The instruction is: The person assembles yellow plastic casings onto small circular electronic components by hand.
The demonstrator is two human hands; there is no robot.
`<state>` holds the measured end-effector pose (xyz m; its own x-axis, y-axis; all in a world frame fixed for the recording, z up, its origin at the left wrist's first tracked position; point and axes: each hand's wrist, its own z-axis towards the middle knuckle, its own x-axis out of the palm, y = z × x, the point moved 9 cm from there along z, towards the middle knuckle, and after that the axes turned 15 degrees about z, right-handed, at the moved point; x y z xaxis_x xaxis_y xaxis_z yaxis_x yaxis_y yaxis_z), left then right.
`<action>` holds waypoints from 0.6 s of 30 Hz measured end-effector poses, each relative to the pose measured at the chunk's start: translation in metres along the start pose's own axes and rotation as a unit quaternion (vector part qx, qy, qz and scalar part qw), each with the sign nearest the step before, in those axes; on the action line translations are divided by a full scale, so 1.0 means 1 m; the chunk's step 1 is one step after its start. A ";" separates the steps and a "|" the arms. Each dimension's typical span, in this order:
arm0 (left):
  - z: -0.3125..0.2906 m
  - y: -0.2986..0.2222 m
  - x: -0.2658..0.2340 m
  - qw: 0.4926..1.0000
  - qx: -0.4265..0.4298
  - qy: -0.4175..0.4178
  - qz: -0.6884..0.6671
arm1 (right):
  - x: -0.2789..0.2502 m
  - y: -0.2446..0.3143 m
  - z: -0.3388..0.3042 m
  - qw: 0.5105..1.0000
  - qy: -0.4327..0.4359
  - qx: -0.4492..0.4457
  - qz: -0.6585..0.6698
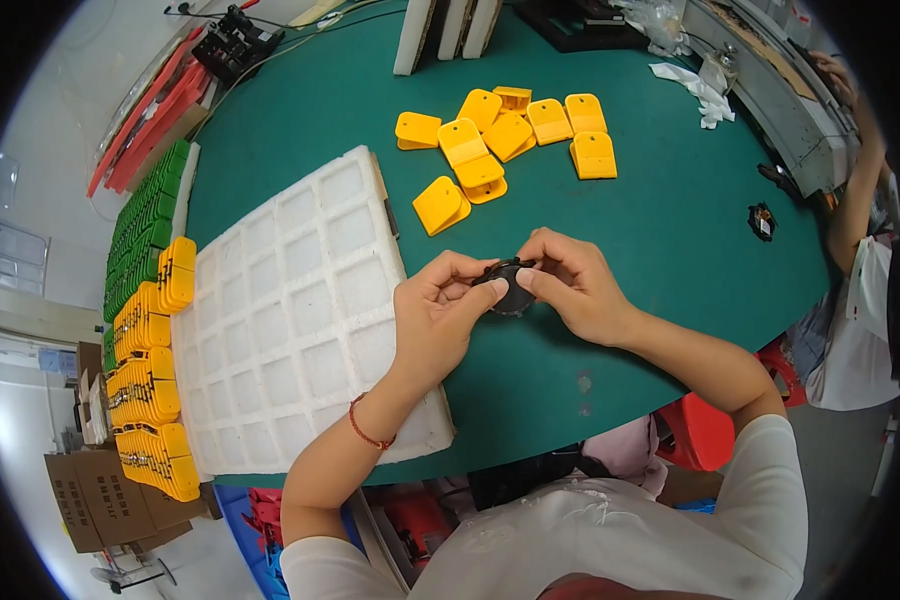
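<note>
A round black disc-shaped part (511, 296) is held between my two hands above the green table. My left hand (438, 312) pinches its left edge, with thumb and fingertips closed on it. On the other side, my right hand (578, 288) grips its right edge, the thumb resting on its face. The fingers cover much of its rim, so finer detail there is hidden. Beyond my hands lie several folded yellow plastic pieces (463, 143), each with a small hole. Left of my left hand is a white foam tray (398, 400) with square pockets.
Past the tray stand rows of yellow pieces (142, 388) and green pieces (140, 225). A small black part (761, 222) lies on the table (660, 260) at right. White blocks (416, 38) stand at the back. Another person's arm (863, 190) shows at the right edge, near a red stool (697, 432).
</note>
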<state>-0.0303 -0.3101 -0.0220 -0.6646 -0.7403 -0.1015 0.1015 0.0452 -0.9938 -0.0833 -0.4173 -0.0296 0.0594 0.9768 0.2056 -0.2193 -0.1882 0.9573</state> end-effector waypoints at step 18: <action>0.003 0.002 -0.007 1.000 -0.004 -0.019 0.025 | -0.075 0.033 0.024 0.792 -0.188 -0.141 -0.564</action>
<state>-0.0233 -0.3065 -0.0229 -0.6306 -0.7617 -0.1492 0.1284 0.0872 -0.9879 -0.0714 -0.4989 -0.0080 0.6467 0.3984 -0.6504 -0.0255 0.8635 0.5037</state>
